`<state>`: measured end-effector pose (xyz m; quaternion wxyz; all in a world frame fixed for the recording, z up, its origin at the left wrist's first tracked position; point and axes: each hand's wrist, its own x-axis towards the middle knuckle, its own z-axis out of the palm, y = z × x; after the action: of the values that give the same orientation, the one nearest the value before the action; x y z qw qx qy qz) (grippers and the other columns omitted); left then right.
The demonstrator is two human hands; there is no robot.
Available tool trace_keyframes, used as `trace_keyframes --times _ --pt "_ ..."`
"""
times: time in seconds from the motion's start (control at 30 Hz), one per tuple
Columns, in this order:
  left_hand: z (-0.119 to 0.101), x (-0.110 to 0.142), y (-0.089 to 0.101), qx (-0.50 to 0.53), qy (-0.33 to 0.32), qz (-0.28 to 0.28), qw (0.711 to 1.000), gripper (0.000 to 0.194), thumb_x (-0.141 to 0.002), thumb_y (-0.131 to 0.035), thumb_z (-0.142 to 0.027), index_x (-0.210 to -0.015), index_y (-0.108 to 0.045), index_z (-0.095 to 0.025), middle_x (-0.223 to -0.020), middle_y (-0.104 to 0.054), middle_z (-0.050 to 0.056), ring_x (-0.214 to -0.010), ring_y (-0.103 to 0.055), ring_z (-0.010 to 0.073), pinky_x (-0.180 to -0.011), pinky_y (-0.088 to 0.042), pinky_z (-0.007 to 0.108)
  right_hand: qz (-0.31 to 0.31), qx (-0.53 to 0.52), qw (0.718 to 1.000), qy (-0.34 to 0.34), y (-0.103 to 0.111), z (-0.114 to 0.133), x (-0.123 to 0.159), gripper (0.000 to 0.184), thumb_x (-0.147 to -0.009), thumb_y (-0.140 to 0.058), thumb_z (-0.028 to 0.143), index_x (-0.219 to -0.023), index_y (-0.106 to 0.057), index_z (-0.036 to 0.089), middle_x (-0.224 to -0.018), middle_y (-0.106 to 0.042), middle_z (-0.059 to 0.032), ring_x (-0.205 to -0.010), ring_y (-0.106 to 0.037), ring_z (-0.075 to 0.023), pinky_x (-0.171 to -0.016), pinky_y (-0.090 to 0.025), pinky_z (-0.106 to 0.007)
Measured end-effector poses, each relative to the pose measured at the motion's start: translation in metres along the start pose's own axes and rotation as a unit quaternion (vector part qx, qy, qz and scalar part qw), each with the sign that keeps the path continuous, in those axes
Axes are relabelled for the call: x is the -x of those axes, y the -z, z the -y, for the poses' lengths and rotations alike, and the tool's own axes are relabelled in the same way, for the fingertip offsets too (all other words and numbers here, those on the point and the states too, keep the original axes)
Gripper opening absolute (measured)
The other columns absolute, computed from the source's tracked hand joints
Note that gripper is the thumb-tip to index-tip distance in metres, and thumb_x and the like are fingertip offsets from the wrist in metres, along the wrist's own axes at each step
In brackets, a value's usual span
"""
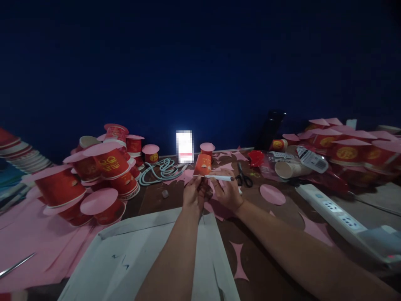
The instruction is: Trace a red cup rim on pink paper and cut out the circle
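Observation:
My left hand [192, 194] is closed on the lower end of a red paper cup [203, 164], which is tilted in front of me. In my right hand [228, 192] is a white pen [223, 178] with a dark end, lying nearly level, its tip beside the cup near my left fingers. The exact contact between tip and cup is too small to make out. Just beyond the held cup stands a red cup with a pink paper disc [207, 146] on top. Black-handled scissors [243, 179] lie to the right of my hands, near a loose pink disc [272, 195].
Red cups topped with pink discs crowd the left [112, 161] and right [349, 151]. A pale cable [158, 169] lies coiled near a bright, blurred-out screen [184, 146]. A white board [125, 259] lies under my forearms. A power strip [333, 213] and pink scraps [239, 261] are on the right.

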<state>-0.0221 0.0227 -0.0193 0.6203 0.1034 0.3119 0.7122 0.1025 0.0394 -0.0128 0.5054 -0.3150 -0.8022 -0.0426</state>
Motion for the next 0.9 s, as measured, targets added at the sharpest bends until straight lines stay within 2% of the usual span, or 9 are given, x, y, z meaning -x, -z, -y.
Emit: trace_keyframes --times 0.17,0.37,0.5,0.67,0.77,0.9 --pt "0.0003 0.0001 0.0007 -0.024 0.02 0.027 0.999 0.022 -0.068 -0.076 -0.023 -0.079 -0.061 -0.013 -0.068 -0.063 0.002 -0.053 -0.059 0.0097 -0.053 -0.049 0.021 -0.024 0.023 0.999 -0.001 0.0002 0.0011 -0.0007 0.019 -0.092 -0.049 0.02 -0.107 -0.061 0.02 -0.101 -0.069 -0.0076 -0.096 -0.061 -0.0216 -0.091 -0.043 -0.042" --pt "-0.0015 0.001 -0.0016 0.003 -0.011 0.015 1.0 0.015 -0.067 -0.074 -0.012 -0.072 -0.06 -0.013 -0.067 -0.063 0.001 -0.058 -0.061 0.0077 -0.061 -0.051 0.018 -0.004 0.019 1.0 0.01 0.0007 0.0006 -0.0006 0.019 -0.091 -0.05 0.023 -0.106 -0.062 0.021 -0.101 -0.07 -0.007 -0.096 -0.062 -0.0222 -0.094 -0.043 -0.044" --pt "-0.0013 0.0004 -0.0028 0.008 0.007 0.011 1.0 0.013 -0.069 -0.073 -0.012 -0.072 -0.06 -0.014 -0.068 -0.064 0.001 -0.059 -0.062 0.0092 -0.058 -0.052 0.019 -0.013 0.015 1.0 0.01 -0.0001 -0.0007 -0.0001 0.022 -0.092 -0.049 0.02 -0.109 -0.063 0.02 -0.103 -0.069 -0.0083 -0.097 -0.061 -0.0232 -0.095 -0.042 -0.045" --pt "-0.0022 0.0019 -0.0049 0.012 -0.015 -0.014 1.0 0.014 -0.068 -0.073 -0.01 -0.072 -0.06 -0.013 -0.065 -0.062 0.0 -0.057 -0.061 0.0075 -0.058 -0.05 0.017 0.007 -0.002 1.0 0.014 0.0017 0.0035 -0.0005 0.017 -0.09 -0.053 0.018 -0.104 -0.063 0.02 -0.1 -0.07 -0.0049 -0.095 -0.061 -0.0207 -0.097 -0.041 -0.044" --pt "-0.0013 0.0036 -0.0053 -0.01 -0.012 0.004 1.0 0.018 -0.066 -0.076 -0.015 -0.075 -0.061 -0.013 -0.067 -0.063 0.0 -0.058 -0.061 0.0083 -0.06 -0.05 0.019 -0.005 0.007 1.0 0.013 0.0029 0.0053 -0.0007 0.02 -0.091 -0.051 0.019 -0.108 -0.062 0.023 -0.102 -0.069 -0.0056 -0.097 -0.06 -0.0223 -0.095 -0.043 -0.044" --pt "0.0024 0.0028 -0.0036 -0.018 -0.022 0.016 0.999 0.021 -0.063 -0.078 -0.016 -0.073 -0.06 -0.014 -0.065 -0.063 0.0 -0.059 -0.062 0.0093 -0.058 -0.049 0.019 0.008 0.012 1.0 0.005 0.0029 0.0053 -0.0012 0.016 -0.09 -0.052 0.022 -0.102 -0.063 0.022 -0.098 -0.069 -0.0062 -0.095 -0.061 -0.0228 -0.094 -0.043 -0.044"
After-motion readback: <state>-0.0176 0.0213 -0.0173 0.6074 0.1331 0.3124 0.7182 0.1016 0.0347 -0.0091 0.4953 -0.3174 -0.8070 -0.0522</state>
